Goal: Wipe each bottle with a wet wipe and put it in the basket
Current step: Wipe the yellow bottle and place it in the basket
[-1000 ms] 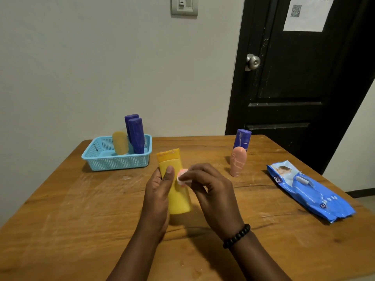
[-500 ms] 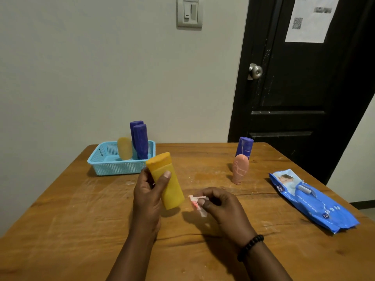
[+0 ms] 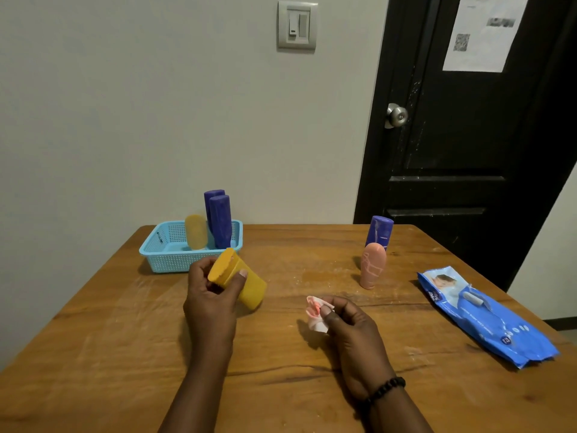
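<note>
From the head camera, the left hand (image 3: 209, 295) has carried the yellow bottle (image 3: 237, 282) closer to the blue basket (image 3: 162, 245), fingers wrapped round it, tilted with its flat end toward the basket. The right hand (image 3: 349, 326) has dropped lower toward the desk (image 3: 93, 354), fingers pinching the crumpled wet wipe (image 3: 316, 314).

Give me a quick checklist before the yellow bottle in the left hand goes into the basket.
1. Left hand grips yellow bottle: ok.
2. Right hand holds wet wipe clear of the bottle: ok.
3. Basket has open floor on its left side beside the yellow and two purple bottles in it: ok.
4. Path from bottle to basket unobstructed: ok.
5. Bottle wiped all round: cannot tell.
6. Pink bottle and purple bottle upright, waiting on the table: ok.
</note>
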Motion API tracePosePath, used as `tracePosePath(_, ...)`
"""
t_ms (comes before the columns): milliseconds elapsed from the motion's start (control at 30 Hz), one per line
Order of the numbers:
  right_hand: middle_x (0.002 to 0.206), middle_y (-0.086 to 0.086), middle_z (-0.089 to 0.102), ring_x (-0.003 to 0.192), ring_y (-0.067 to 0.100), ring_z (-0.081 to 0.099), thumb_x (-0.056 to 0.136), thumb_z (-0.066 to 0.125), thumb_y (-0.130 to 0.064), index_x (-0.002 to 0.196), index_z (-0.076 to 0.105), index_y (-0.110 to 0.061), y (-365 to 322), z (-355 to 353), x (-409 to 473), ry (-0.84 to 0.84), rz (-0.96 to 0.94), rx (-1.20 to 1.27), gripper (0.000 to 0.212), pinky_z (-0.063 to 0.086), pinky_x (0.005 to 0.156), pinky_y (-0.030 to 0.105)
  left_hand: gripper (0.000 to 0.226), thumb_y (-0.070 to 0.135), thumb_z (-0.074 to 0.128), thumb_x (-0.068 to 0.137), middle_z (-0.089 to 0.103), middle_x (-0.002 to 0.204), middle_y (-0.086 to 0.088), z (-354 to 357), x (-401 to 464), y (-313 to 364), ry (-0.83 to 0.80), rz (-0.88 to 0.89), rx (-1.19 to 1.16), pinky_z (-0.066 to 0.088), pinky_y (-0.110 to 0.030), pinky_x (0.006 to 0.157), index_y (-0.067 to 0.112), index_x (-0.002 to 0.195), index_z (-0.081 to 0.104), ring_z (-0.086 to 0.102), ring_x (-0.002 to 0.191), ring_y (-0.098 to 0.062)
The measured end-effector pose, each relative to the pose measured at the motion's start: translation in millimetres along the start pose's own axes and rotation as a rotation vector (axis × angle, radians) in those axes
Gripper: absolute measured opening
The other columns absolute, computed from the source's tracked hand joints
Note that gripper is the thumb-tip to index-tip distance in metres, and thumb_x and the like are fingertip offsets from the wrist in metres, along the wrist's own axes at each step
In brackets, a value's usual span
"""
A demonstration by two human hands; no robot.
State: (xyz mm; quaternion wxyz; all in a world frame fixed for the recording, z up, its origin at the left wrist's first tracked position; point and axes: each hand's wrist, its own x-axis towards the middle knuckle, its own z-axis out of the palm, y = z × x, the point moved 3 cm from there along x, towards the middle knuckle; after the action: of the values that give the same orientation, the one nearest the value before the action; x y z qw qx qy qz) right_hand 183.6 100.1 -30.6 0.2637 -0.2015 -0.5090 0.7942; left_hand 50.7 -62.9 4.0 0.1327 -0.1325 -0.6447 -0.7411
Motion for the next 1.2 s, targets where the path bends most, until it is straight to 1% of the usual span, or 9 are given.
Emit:
tracePosePath(100,0.106,0.021,0.070,0.098,0.037,0.063,0.079,0.070,-0.008,0.098,0.074,-0.002,-2.2,2.0,-1.8,-0.023,-0.003,0.039,0.020,0.048,0.094,0.064,0.048,0.015,0.074,0.086,0.056,0.117,0.005,-4.2,7.2,-10.4,0.065,-0.276,-0.304,0.053,-0.036,0.082,0.028,0.121,0.045,0.059,0.106,-0.015)
tracePosePath(200,0.106,0.021,0.070,0.097,0.037,0.064,0.077,0.071,-0.010,0.098,0.073,-0.002,-3.3,3.2,-3.3,-0.018,0.004,0.047,0.023,0.048,0.093,0.064,0.053,0.007,0.066,0.090,0.052,0.131,-0.003,-0.2,9.2,-16.1,0.036,-0.450,-0.612,0.053,-0.036,0.081,0.024,0.134,0.041,0.057,0.115,-0.020)
tracePosePath(400,0.103,0.021,0.071,0.105,0.052,0.059,0.083,0.069,-0.011,0.098,0.074,-0.006,-2.3,14.6,-1.4,-0.039,-0.011,-0.032,0.016,0.052,0.083,0.059,0.048,0.006,0.063,0.091,0.059,0.127,-0.008,20.3,-7.7,-19.3,-0.059,-0.571,-0.715,0.054,-0.039,0.085,0.016,0.135,0.048,0.059,0.116,-0.025)
tracePosePath(533,0.102,0.021,0.071,0.092,0.044,0.065,0.089,0.065,-0.009,0.097,0.075,-0.012,-1.2,22.6,7.0,-0.055,-0.030,-0.099,0.013,0.054,0.077,0.053,0.042,0.012,0.072,0.085,0.063,0.118,0.001,11.6,-2.1,-10.0,0.009,-0.390,-0.509,0.055,-0.038,0.083,0.026,0.121,0.054,0.062,0.112,-0.021)
tracePosePath(667,0.100,0.013,0.074,0.100,0.042,0.066,0.089,0.066,-0.010,0.095,0.076,-0.015,4.7,23.0,12.2,-0.038,-0.011,-0.149,0.012,0.055,0.084,0.056,0.050,0.024,0.074,0.085,0.052,0.115,0.022,-4.8,18.6,16.6,0.016,-0.072,-0.109,0.055,-0.034,0.084,0.039,0.124,0.046,0.058,0.107,-0.008)
tracePosePath(800,0.101,0.015,0.073,0.100,0.044,0.065,0.090,0.064,-0.007,0.096,0.076,-0.015,6.4,19.5,15.3,-0.055,0.000,-0.152,0.015,0.052,0.086,0.057,0.047,0.023,0.067,0.092,0.048,0.128,0.007,-8.2,55.6,36.5,-0.006,0.084,0.062,0.049,-0.010,0.065,0.029,0.135,0.050,0.055,0.103,-0.009)
tracePosePath(900,0.099,0.013,0.074,0.096,0.040,0.068,0.091,0.063,-0.007,0.095,0.076,-0.015,7.4,16.5,14.5,-0.066,0.032,-0.152,0.016,0.055,0.080,0.051,0.038,0.024,0.073,0.088,0.058,0.119,0.002,-9.9,82.6,38.6,0.041,0.129,0.140,0.046,-0.011,0.066,0.022,0.122,0.057,0.057,0.100,-0.013)
tracePosePath(1067,0.095,0.018,0.073,0.085,0.036,0.069,0.088,0.066,-0.009,0.093,0.076,-0.013,3.4,15.0,12.2,-0.075,0.026,-0.144,0.012,0.055,0.071,0.043,0.040,0.029,0.077,0.085,0.056,0.101,-0.003,-7.8,114.7,22.1,0.091,-0.058,0.092,0.052,-0.034,0.074,0.018,0.111,0.049,0.057,0.090,-0.022)
tracePosePath(1200,0.093,0.019,0.073,0.080,0.035,0.069,0.088,0.066,-0.008,0.093,0.076,-0.011,2.0,15.5,11.4,-0.076,0.028,-0.149,0.011,0.055,0.071,0.044,0.050,0.024,0.066,0.093,0.053,0.126,-0.008,-1.2,124.9,4.1,-0.025,-0.265,-0.266,0.052,-0.039,0.092,0.019,0.138,0.046,0.059,0.106,-0.021)
